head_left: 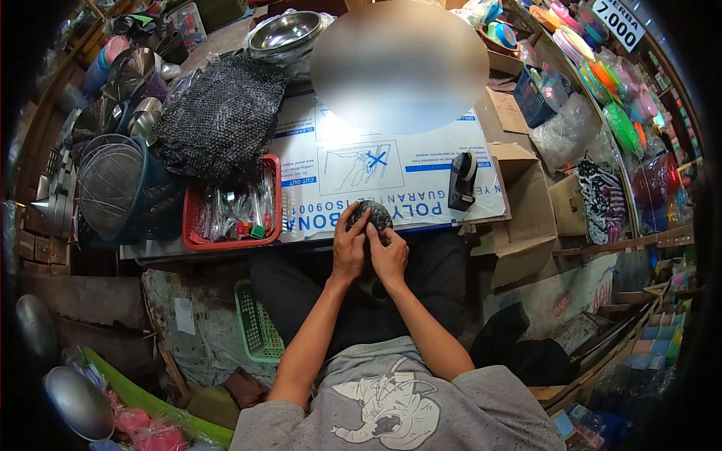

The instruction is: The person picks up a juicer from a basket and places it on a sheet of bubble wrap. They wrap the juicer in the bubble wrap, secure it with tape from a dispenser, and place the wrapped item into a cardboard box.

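Note:
Both of my hands hold a small, dark, rounded bundle point(374, 213) at the table's front edge. Its surface looks like black bubble wrap; what is inside, if anything, does not show. My left hand point(349, 248) curls around its left side, fingers on top. On the near right side, my right hand point(387, 255) presses it with thumb and fingers. To the right stands a black tape dispenser point(462, 181) on the white printed board point(432, 161). A large heap of black bubble wrap point(218, 116) lies at the left, partly over a red basket point(278, 199) of packaged small items.
Steel bowls point(286, 31) sit at the back left. Wire strainers point(110, 180) and a blue basket point(159, 197) crowd the left side. An open cardboard box point(524, 214) adjoins the table's right side. Below is a green basket point(257, 327). Shelves of goods line the right.

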Available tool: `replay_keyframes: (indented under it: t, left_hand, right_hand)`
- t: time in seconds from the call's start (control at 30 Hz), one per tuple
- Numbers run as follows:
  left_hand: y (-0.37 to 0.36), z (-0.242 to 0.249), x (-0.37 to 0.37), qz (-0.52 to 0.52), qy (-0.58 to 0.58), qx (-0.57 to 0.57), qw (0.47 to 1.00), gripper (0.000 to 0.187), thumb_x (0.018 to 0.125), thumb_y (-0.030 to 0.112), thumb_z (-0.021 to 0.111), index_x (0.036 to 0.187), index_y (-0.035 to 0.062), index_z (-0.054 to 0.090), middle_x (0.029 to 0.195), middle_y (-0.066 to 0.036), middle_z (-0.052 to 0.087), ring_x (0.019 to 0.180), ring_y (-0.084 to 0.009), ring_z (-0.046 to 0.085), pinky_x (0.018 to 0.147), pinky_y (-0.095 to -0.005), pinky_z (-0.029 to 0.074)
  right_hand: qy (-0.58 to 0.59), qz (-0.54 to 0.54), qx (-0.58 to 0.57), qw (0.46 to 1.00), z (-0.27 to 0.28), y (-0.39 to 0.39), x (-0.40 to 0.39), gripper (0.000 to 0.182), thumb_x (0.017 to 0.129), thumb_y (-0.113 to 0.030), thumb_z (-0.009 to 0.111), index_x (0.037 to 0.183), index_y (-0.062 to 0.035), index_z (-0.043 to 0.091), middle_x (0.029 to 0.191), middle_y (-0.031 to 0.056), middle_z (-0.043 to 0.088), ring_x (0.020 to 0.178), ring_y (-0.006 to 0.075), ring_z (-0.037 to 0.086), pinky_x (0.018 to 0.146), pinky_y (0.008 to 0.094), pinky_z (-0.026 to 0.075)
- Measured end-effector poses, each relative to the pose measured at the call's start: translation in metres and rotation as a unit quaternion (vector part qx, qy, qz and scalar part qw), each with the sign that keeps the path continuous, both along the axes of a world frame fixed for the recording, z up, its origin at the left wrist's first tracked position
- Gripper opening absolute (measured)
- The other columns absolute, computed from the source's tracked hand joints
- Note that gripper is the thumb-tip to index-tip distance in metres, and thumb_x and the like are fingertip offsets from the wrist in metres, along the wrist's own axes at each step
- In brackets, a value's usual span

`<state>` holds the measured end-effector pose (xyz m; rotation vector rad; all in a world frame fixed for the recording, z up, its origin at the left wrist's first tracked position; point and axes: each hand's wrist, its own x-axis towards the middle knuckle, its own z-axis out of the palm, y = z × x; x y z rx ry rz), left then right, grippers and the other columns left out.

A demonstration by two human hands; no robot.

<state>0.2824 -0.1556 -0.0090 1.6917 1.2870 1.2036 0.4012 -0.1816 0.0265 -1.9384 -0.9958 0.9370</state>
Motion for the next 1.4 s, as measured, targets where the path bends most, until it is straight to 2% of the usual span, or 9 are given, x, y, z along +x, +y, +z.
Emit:
replay_keyframes:
  t: [0.2,0.23,0.37,0.47,0.67,0.9,1.1,1.2,1.4]
  left_hand:
    - [0.018,0.012,-0.012,-0.012,-0.003,-0.060,0.998,0.035,0.099,0.011,0.076,0.133,0.0033,0.079,0.157,-0.018,0.057,0.146,-0.0342,0.056,0.121,-0.0434,0.044]
    - [0.022,0.020,-0.014,-0.015,-0.006,-0.071,0.997,0.031,0.101,0.012,0.075,0.131,0.0056,0.078,0.150,-0.016,0.063,0.136,-0.0334,0.063,0.117,-0.0433,0.048]
    - [0.038,-0.005,-0.018,-0.094,-0.110,-0.067,0.987,0.024,0.105,0.008,0.071,0.128,0.0040,0.074,0.138,-0.013,0.069,0.132,-0.0285,0.065,0.113,-0.0419,0.050]
    - [0.039,-0.015,-0.015,-0.095,-0.124,-0.016,0.988,0.019,0.106,0.004,0.069,0.125,0.0030,0.070,0.138,-0.014,0.068,0.130,-0.0287,0.065,0.111,-0.0400,0.050]
    - [0.035,-0.002,-0.009,-0.083,-0.088,0.013,0.993,0.016,0.107,-0.002,0.064,0.121,0.0034,0.069,0.134,-0.014,0.064,0.125,-0.0288,0.065,0.106,-0.0378,0.052]
    - [0.037,-0.010,-0.019,-0.112,-0.054,0.016,0.992,0.017,0.106,-0.004,0.062,0.120,0.0039,0.070,0.140,-0.015,0.060,0.132,-0.0313,0.062,0.110,-0.0397,0.052]
    - [0.036,-0.011,-0.025,-0.139,-0.058,-0.019,0.988,0.027,0.101,0.004,0.068,0.128,0.0059,0.070,0.149,-0.017,0.058,0.146,-0.0336,0.053,0.122,-0.0448,0.041]
    - [0.036,-0.008,-0.023,-0.128,-0.041,0.002,0.991,0.032,0.099,0.007,0.073,0.132,0.0064,0.069,0.152,-0.016,0.057,0.147,-0.0341,0.052,0.123,-0.0456,0.040]
    - [0.029,-0.004,-0.022,-0.122,-0.029,0.010,0.992,0.035,0.099,0.009,0.075,0.133,0.0070,0.068,0.152,-0.016,0.057,0.148,-0.0341,0.051,0.124,-0.0455,0.040]
  right_hand:
    - [0.017,-0.002,-0.008,1.000,-0.008,0.002,0.007,0.055,0.098,-0.059,0.075,0.098,-0.0046,0.080,0.087,0.0154,0.080,0.087,0.0380,0.078,0.077,0.0480,0.057]
    - [0.030,0.005,0.005,1.000,-0.012,0.003,0.008,0.054,0.098,-0.058,0.076,0.099,-0.0040,0.080,0.086,0.0151,0.080,0.085,0.0362,0.078,0.076,0.0466,0.057]
    - [0.071,0.045,0.001,0.996,-0.003,0.003,0.013,0.049,0.101,-0.048,0.077,0.102,0.0011,0.080,0.085,0.0154,0.079,0.081,0.0265,0.077,0.075,0.0410,0.056]
    - [0.114,0.063,0.039,0.991,-0.011,-0.002,0.012,0.045,0.104,-0.039,0.076,0.107,0.0059,0.079,0.088,0.0151,0.080,0.083,0.0192,0.076,0.076,0.0367,0.057]
    - [0.181,0.034,0.074,0.980,-0.030,-0.012,0.007,0.037,0.105,-0.030,0.077,0.111,0.0064,0.079,0.094,0.0125,0.082,0.087,0.0152,0.076,0.080,0.0313,0.058]
    - [0.167,-0.002,0.063,0.984,-0.031,-0.018,0.005,0.033,0.100,-0.029,0.084,0.107,0.0031,0.079,0.091,0.0109,0.082,0.082,0.0130,0.076,0.076,0.0293,0.057]
    - [0.086,-0.010,0.076,0.993,-0.030,-0.014,0.008,0.036,0.099,-0.032,0.086,0.100,0.0032,0.078,0.082,0.0105,0.080,0.075,0.0130,0.074,0.070,0.0301,0.055]
    - [0.027,0.041,0.007,0.999,-0.044,-0.010,0.021,0.036,0.098,-0.032,0.087,0.097,0.0026,0.077,0.075,0.0089,0.076,0.071,0.0130,0.071,0.066,0.0314,0.053]
    - [0.214,0.090,0.082,0.969,-0.071,-0.008,0.043,0.034,0.096,-0.031,0.088,0.098,-0.0002,0.075,0.076,0.0023,0.072,0.066,0.0109,0.063,0.065,0.0293,0.051]
